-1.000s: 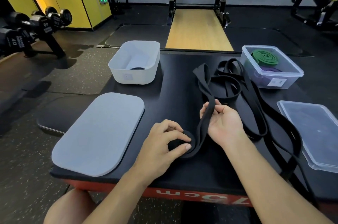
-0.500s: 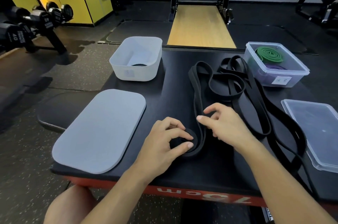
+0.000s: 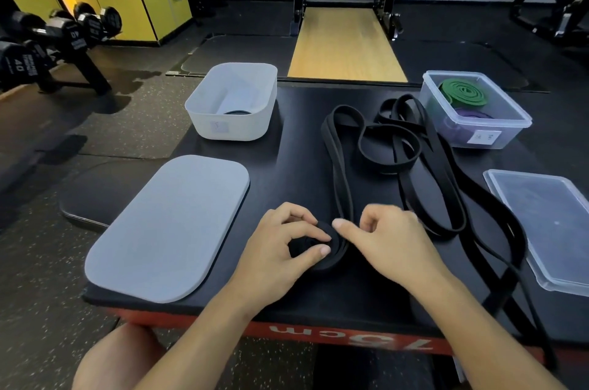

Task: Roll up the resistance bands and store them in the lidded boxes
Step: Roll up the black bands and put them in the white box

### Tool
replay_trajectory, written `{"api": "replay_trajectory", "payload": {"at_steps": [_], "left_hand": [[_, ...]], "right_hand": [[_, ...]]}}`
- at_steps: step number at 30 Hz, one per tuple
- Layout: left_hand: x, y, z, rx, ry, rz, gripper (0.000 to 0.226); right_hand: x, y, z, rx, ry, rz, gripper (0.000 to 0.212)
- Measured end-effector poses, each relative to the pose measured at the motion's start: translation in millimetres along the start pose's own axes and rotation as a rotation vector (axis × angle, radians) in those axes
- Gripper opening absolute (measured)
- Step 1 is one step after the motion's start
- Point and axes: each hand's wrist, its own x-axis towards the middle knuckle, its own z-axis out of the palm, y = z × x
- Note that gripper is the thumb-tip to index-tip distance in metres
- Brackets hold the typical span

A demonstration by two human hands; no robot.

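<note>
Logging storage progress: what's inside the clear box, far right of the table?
The clear box holds a coiled green band and a coiled purple band in front of it. The coils cover the bottom, so anything under them cannot be seen.

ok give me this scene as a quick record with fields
left hand: pinches the black band roll
right hand: forefinger on that roll, grip unclear
loose black bands: tangled on the table
white box: open, a dark roll inside
clear box: open, green roll and purple roll inside
lids: grey lid left, clear lid right, both flat on table
</note>
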Motion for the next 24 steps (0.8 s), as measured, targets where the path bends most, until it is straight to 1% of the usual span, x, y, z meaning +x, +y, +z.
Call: {"api": "replay_trajectory", "payload": {"at_steps": [2, 5, 6, 8, 10, 13, 15, 17, 18, 21, 24], "left_hand": [[0, 0, 0, -0.008, 0.003, 0.001, 0.011], [1, 1, 0, -0.009, 0.001, -0.003, 0.011], [1, 0, 0, -0.009, 0.0, -0.007, 0.011], [1, -1, -1, -0.008, -0.003, -0.011, 0.011], [1, 0, -1, -0.007, -0.01, -0.011, 0.012], [1, 1, -2, 0.001, -0.015, -0.012, 0.01], [0, 2, -3, 0.003, -0.015, -0.019, 0.01], [-1, 4, -5, -0.007, -0.009, -0.016, 0.013], [-1, 5, -6, -0.012, -0.003, -0.012, 0.017], [-1, 7, -7, 0.004, -0.002, -0.001, 0.024], [-3, 6, -7, 0.039, -0.038, 0.015, 0.035]], "right_hand": [[-5, -4, 4, -0.08, -0.068, 0.008, 0.05], [-6, -10, 7, -0.24, -0.05, -0.047, 0.044], [-5, -10, 7, -0.254, -0.056, -0.055, 0.043], [-2, -9, 6, -0.206, -0.082, -0.036, 0.041], [-1, -7, 9, -0.201, -0.049, -0.044, 0.04], [-1, -7, 14, -0.211, -0.018, -0.107, 0.039], [-1, -5, 17, -0.145, -0.033, -0.108, 0.037], [-4, 1, 19, -0.035, -0.011, -0.099, 0.034], [-6, 4, 21, 0.027, 0.013, -0.097, 0.029], [-11, 9, 24, 0.235, 0.085, -0.079, 0.006], [-4, 12, 24, 0.384, 0.046, -0.09, 0.025]]}}
